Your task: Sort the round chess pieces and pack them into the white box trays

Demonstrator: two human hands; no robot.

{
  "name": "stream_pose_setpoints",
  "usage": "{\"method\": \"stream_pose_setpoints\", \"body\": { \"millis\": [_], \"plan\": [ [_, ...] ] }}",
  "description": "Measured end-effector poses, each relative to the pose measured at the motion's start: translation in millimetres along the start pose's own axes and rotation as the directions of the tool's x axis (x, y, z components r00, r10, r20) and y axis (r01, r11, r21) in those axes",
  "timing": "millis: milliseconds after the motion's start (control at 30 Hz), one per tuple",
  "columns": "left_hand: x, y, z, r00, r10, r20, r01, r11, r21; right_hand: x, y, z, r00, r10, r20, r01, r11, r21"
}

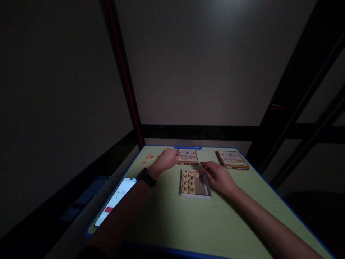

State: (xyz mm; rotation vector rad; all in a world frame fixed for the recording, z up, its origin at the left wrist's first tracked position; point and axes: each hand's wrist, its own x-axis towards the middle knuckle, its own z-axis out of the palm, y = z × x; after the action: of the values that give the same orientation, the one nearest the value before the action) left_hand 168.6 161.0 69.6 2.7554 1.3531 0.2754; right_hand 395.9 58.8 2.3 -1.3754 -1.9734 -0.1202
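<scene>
My left hand (167, 158) is closed, pinching a round xiangqi piece (178, 158) with a reddish mark over the left edge of a flat printed box (188, 157). In front of it lies an open white tray (196, 196). Several black-marked xiangqi pieces (188, 181) stand in two columns in its left part, and one red-marked piece (196, 174) starts a third column at the top. My right hand (217, 176) is at the tray's right side, fingers together and curled; what they hold, if anything, is hidden.
Loose red-marked pieces (149, 157) lie at the table's far left. A second printed box (233, 160) sits at the far right. A phone (115, 201) showing a timer lies at the left edge. The green table (205, 226) has a blue rim; a wall stands behind it.
</scene>
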Motion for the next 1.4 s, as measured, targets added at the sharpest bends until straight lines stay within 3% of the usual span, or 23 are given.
{"method": "stream_pose_setpoints", "body": {
  "millis": [100, 200, 300, 400, 467, 567, 733, 833, 933, 1000, 1067, 1167, 1400],
  "plan": [
    [3.3, 21.9, 7.4, 0.995, -0.01, -0.102, -0.032, 0.914, -0.405, -0.3, -4.2, 2.9, 0.994, -0.007, -0.11, 0.023, 0.99, 0.14],
    [6.4, 40.5, 25.7, 0.994, -0.052, -0.095, -0.042, 0.624, -0.78, -0.2, -7.1, 5.1, 0.982, -0.021, -0.186, 0.056, 0.98, 0.188],
    [6.4, 51.8, 43.7, 0.999, -0.007, -0.054, -0.048, 0.362, -0.931, 0.0, -9.3, 5.6, 0.975, -0.042, -0.216, 0.084, 0.979, 0.188],
    [3.7, 55.1, 53.4, 1.0, -0.021, -0.005, 0.0, 0.248, -0.969, 0.1, -10.7, 5.1, 0.977, -0.043, -0.209, 0.087, 0.975, 0.205],
    [1.3, 53.6, 55.2, 0.998, -0.056, 0.02, 0.032, 0.218, -0.975, 0.5, -10.4, 5.2, 0.979, -0.002, -0.202, 0.052, 0.969, 0.24],
    [-2.6, 47.9, 54.3, 0.994, -0.109, 0.006, 0.025, 0.179, -0.984, 2.1, -7.3, 8.1, 0.976, 0.155, -0.155, -0.087, 0.923, 0.376],
    [-8.8, 36.3, 54.0, 0.977, -0.178, -0.114, -0.076, 0.207, -0.975, 6.4, 2.7, 16.1, 0.941, 0.339, 0.016, -0.262, 0.696, 0.668],
    [-10.2, 31.6, 56.1, 0.965, -0.237, -0.11, -0.056, 0.223, -0.973, 8.2, 7.3, 17.0, 0.92, 0.378, 0.105, -0.333, 0.611, 0.719],
    [-9.3, 30.7, 58.7, 0.96, -0.274, -0.064, -0.014, 0.181, -0.983, 9.1, 8.9, 13.6, 0.889, 0.418, 0.185, -0.417, 0.576, 0.704],
    [-8.3, 32.1, 60.4, 0.963, -0.263, -0.053, -0.02, 0.124, -0.992, 9.6, 8.2, 9.3, 0.884, 0.434, 0.175, -0.438, 0.635, 0.637],
    [-7.5, 34.3, 61.9, 0.965, -0.255, -0.062, -0.046, 0.07, -0.997, 9.8, 6.0, 3.6, 0.908, 0.404, 0.109, -0.401, 0.768, 0.498],
    [-7.1, 37.3, 63.3, 0.964, -0.258, -0.066, -0.05, 0.067, -0.996, 9.4, 0.3, -5.3, 0.948, 0.307, 0.082, -0.318, 0.919, 0.234],
    [-6.1, 40.8, 64.8, 0.949, -0.281, -0.142, -0.091, 0.188, -0.978, 5.9, -14.5, -13.3, 0.962, 0.197, 0.188, -0.192, 0.98, -0.049]
  ]
}}
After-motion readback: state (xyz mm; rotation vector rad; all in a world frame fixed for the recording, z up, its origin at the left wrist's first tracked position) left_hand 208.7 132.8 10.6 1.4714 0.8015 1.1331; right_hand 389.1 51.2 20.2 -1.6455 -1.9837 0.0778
